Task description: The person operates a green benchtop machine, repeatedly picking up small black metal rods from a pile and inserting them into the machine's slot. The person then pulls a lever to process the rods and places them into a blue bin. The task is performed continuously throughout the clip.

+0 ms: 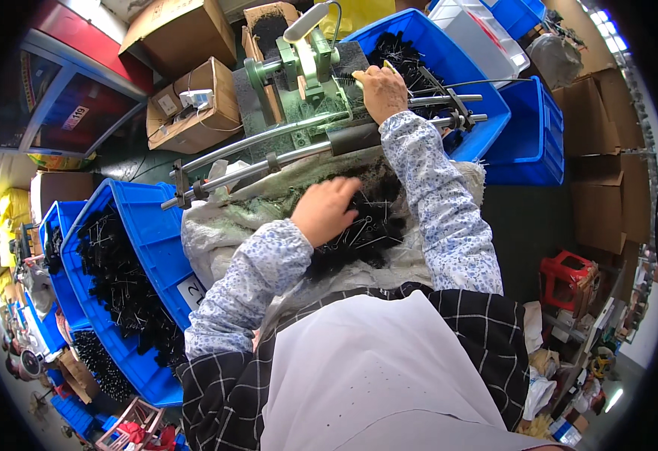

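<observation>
My left hand [326,212] is over a pile of small black-bristled wire brushes [370,231], its fingers loosely stretched and slightly blurred. The pile lies on a whitish cloth [220,225] spread before me, dusted with black bits. Some brushes show thin wire stems with looped ends. Up at the green bench machine [306,71], my right hand [384,92] is closed, with yellow coverings on some fingertips. A small dark bristled piece, apparently a wire brush [345,77], sticks out left of its fingers; the grip itself is mostly hidden.
Curved metal rails [291,155] cross between me and the machine. A blue crate [152,248] of black brushes stands at left, and another blue crate [487,124] is behind my right hand. Cardboard boxes [194,105] sit at the back left; a red stool [567,279] is at right.
</observation>
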The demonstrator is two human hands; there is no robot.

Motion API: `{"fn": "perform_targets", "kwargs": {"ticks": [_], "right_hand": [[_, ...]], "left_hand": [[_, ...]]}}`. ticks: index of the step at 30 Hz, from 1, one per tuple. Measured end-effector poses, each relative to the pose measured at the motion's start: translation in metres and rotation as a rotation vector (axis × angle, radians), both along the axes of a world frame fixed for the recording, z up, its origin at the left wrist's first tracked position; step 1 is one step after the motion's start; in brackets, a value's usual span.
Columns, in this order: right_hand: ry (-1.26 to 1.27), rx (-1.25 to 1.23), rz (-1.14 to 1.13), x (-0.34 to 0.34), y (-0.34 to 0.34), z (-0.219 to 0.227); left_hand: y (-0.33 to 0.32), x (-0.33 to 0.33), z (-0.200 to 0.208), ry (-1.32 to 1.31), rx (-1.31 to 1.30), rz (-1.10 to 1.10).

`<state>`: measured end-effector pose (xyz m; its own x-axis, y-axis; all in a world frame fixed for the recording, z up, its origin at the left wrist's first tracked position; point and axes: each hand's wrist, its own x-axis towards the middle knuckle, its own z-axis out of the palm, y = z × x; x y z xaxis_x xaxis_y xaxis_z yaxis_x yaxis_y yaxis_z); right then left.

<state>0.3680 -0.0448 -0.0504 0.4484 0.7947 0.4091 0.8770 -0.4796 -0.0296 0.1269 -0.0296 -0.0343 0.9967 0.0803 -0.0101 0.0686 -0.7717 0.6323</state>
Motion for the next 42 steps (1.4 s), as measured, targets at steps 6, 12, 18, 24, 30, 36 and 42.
{"fn": "perform_targets", "kwargs": {"ticks": [6, 12, 18, 24, 30, 36, 42], "right_hand": [[0.028, -0.033, -0.009, 0.005, 0.005, -0.006], [0.059, -0.050, -0.017, 0.005, 0.006, -0.006], [0.061, -0.011, 0.036, 0.010, 0.006, -0.009], [-0.003, -0.087, 0.078, 0.017, 0.017, -0.007], [0.093, -0.076, -0.114, 0.011, -0.007, -0.007], [0.149, 0.031, -0.054, -0.007, 0.014, -0.018], [0.062, 0.046, -0.023, -0.047, 0.045, -0.018]], "left_hand": [[-0.006, -0.002, -0.019, 0.195, 0.052, -0.154], [-0.013, -0.003, -0.029, 0.046, 0.110, -0.119], [-0.012, 0.002, -0.022, 0.131, 0.139, -0.201], [-0.009, 0.002, -0.020, 0.079, -0.023, -0.233], [0.007, -0.017, 0.007, -0.028, -0.419, -0.062], [0.022, -0.034, 0.044, -0.037, -0.474, 0.043], [0.022, -0.034, 0.050, -0.128, -0.435, 0.061]]}}
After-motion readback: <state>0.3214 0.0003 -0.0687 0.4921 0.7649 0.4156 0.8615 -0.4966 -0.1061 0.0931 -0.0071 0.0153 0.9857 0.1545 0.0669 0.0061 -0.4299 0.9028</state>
